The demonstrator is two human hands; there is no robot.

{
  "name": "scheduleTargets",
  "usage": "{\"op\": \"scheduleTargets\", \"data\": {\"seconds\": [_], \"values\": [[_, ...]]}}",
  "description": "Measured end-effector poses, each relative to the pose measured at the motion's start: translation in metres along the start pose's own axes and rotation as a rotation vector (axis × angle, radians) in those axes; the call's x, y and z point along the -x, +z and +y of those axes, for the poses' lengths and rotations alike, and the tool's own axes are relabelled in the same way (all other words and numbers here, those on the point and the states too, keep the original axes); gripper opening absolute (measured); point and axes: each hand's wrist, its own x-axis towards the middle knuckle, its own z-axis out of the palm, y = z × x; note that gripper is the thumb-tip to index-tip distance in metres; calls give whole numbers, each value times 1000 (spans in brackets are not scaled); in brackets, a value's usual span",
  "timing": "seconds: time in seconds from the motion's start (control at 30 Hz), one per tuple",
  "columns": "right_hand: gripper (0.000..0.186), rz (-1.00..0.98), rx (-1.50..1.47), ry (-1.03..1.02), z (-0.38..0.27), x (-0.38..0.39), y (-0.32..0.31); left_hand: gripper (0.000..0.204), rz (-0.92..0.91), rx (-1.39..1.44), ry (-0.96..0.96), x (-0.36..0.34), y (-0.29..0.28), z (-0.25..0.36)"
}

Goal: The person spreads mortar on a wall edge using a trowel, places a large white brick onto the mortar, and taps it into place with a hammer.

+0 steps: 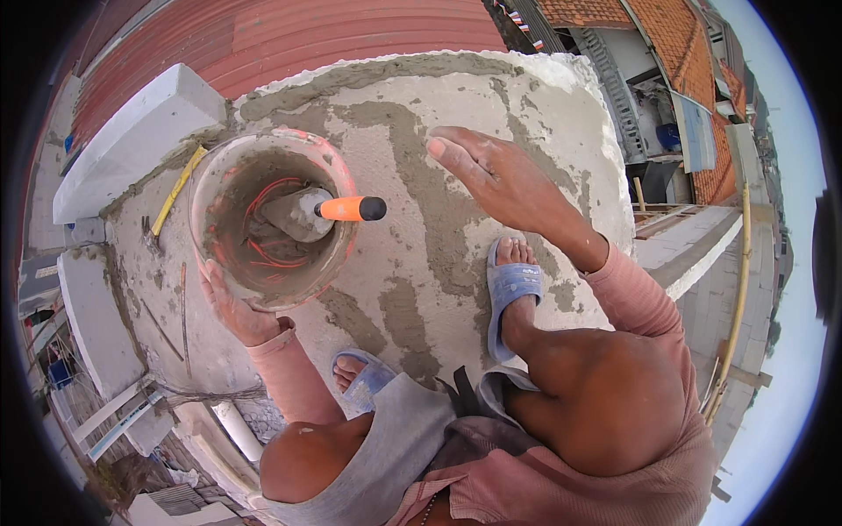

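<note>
The round bucket (203,230) stands on the rough, pale slab (395,254), on the left, its inside coated with gray, sticky mortar. A trowel (349,209) leans inside, its smooth orange handle poking over the rim. Bumpy gray mortar strips (430,206) cross the slab. White, flat-sided blocks (145,140) sit on the left, near a tool with a yellow handle (178,191).

The left hand (235,309) touches the bucket's near side; I can't tell if its fingers grip or just rest. The right hand (495,180) is up over the slab, wrist bent, fingers loose and close together, with nothing seen in it.

Between the right hand and bucket is open room. The slab's right edge is crumbly, with orange roofs (671,39) past it.
</note>
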Motion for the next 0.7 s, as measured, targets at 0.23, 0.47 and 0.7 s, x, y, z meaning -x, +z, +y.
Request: {"op": "scheduleTargets", "data": {"seconds": [0.23, 0.47, 0.7], "values": [[59, -259, -162, 618, -16, 182, -35, 47, 241, -74, -228, -42, -162, 53], [59, -791, -425, 725, 35, 269, -55, 44, 382, -377, -201, -46, -202, 85], [60, -203, -656, 685, 141, 328, -22, 41, 147, -569, 10, -13, -40, 110]]}}
